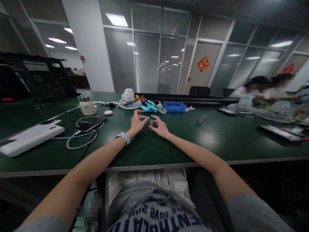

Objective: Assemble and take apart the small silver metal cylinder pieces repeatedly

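Note:
My right hand (161,127) has its thumb and fingers around a small grey metal cylinder (151,122) with a hole in its top, low over the green table. My left hand (138,122), with a watch (123,138) on its wrist, is open just left of the cylinder. Its thumb points toward the cylinder and its fingers are apart; no clear contact shows. A similar metal cylinder with a thin piece on top (202,118) stands off to the right. Beyond my hands lie light-blue fan blades (149,106).
Behind are a blue plastic basket (175,107) and a white fan body with its grille (128,99). On the left are a cream flask (87,106), a phone (92,124), a looped white cable (72,146) and a white power bank (32,140). Other people (258,87) sit at the far right.

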